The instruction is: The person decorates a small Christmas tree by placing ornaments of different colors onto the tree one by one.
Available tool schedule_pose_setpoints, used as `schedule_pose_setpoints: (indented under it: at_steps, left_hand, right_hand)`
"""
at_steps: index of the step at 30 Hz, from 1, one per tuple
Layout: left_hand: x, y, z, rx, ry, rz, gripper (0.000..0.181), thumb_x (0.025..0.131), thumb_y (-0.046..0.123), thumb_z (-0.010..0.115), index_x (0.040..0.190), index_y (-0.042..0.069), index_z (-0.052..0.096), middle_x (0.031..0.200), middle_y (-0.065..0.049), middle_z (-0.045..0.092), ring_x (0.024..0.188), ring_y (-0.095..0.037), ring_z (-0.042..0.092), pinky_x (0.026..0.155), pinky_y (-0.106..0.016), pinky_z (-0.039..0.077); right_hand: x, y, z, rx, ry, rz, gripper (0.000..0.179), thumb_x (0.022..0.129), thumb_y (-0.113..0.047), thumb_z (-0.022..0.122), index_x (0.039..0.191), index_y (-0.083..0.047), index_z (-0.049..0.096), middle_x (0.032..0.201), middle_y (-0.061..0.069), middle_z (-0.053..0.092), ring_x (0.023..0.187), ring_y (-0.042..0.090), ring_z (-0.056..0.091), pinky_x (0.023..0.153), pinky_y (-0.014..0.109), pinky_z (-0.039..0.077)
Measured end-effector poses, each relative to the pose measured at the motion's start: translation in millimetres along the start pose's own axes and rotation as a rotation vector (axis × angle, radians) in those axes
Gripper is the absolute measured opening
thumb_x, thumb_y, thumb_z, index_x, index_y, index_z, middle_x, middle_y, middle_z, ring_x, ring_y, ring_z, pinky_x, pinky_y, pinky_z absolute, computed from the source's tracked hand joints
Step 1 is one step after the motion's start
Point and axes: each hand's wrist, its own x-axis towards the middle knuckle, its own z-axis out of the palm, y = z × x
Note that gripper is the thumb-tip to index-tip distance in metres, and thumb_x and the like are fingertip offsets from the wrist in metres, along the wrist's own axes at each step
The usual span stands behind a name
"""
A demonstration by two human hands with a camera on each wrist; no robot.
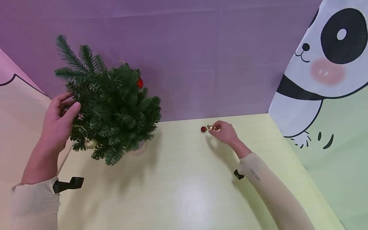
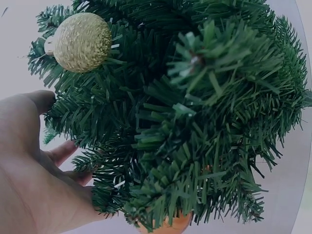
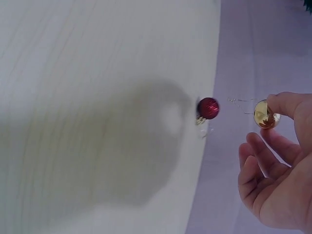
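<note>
A small green artificial Christmas tree [image 1: 112, 108] stands leaning at the left of the table. My left hand [image 1: 58, 118] holds its left side, thumb in front and fingers curled in among the branches. Just below that hand hangs a glittery gold bauble [image 1: 90, 143], large in the left wrist view. A red bauble [image 1: 140, 83] shows on the tree's far right side. Over the table's back part, my right hand [image 1: 225, 131] pinches a shiny gold bauble [image 3: 263, 115] between thumb and fingertip, its thin hanging string trailing. Near it on the table lies a dark red ribbed bauble [image 3: 208, 108].
A purple cloth wall [image 1: 184, 64] rises behind the pale wooden table [image 1: 178, 179]. At right stands a panel with a panda drawing [image 1: 325, 70]. An orange bauble [image 2: 165, 225] shows low under the branches in the left wrist view.
</note>
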Motion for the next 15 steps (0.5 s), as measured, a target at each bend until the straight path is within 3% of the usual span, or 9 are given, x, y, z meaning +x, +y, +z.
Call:
schedule_pose_setpoints:
  at_steps: [10, 15]
  left_hand:
    - [-1.9, 0.4, 1.1, 0.007, 0.037, 0.012, 0.046, 0.103, 0.017, 0.047, 0.147, 0.019, 0.037, 0.128, 0.007, 0.04, 0.113, -0.007, 0.039, 0.088, -0.015, 0.031]
    - [-3.8, 2.9, 4.5, 0.155, 0.071, 0.031, 0.048, 0.103, 0.018, 0.046, 0.149, 0.018, 0.035, 0.127, 0.01, 0.042, 0.111, -0.007, 0.04, 0.082, -0.013, 0.033]
  right_hand:
    - [-8.1, -20, -11, 0.065, -0.01, -0.081, 0.026, 0.088, -0.028, 0.071, 0.103, -0.007, 0.067, 0.099, 0.008, 0.068, 0.095, 0.028, 0.063, 0.077, 0.039, 0.048]
    - [-14.4, -26, -15, 0.089, -0.005, -0.099, 0.023, 0.087, -0.026, 0.071, 0.102, -0.008, 0.068, 0.098, 0.006, 0.068, 0.079, 0.021, 0.065, 0.068, 0.034, 0.05]
